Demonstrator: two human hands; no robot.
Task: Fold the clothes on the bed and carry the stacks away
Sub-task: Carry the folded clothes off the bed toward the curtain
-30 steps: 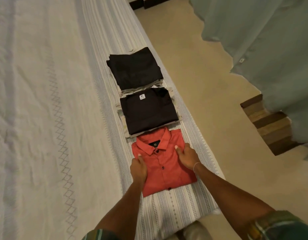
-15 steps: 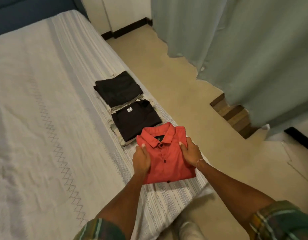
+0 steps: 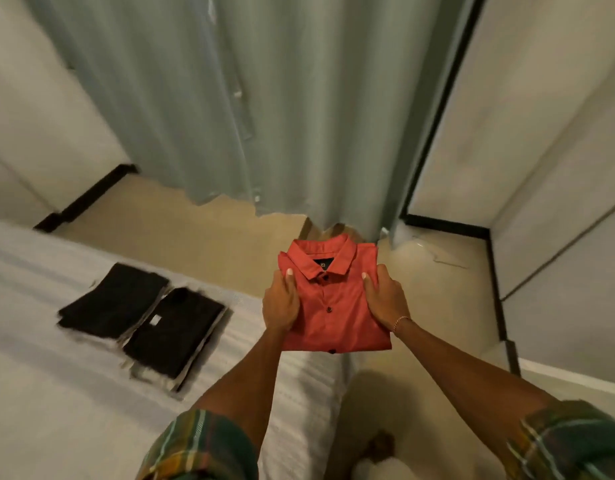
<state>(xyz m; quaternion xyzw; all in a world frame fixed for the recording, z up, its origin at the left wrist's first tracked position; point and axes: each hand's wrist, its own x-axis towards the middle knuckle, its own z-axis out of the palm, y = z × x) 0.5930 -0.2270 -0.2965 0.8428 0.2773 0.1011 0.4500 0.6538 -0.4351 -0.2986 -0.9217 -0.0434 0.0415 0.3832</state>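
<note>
A folded red shirt (image 3: pixel 333 299) with its collar away from me is held in the air beyond the bed's edge. My left hand (image 3: pixel 281 301) grips its left side, thumb on top. My right hand (image 3: pixel 385 299) grips its right side the same way. Two stacks stay on the white bed (image 3: pixel 57 393): a black folded garment (image 3: pixel 114 301) on the far stack and a black shirt with a white size label (image 3: pixel 176 332) on the near stack, both over pale clothes.
A pale green curtain (image 3: pixel 264 98) hangs straight ahead, reaching the beige floor (image 3: pixel 195 230). White walls with black skirting (image 3: pixel 448 225) stand to the right. The bed's corner lies just below the red shirt. My foot (image 3: pixel 378 448) shows on the floor.
Both hands lifted the red shirt off the bed and swung it right, out over the floor. The view turned from the bed toward the curtain.
</note>
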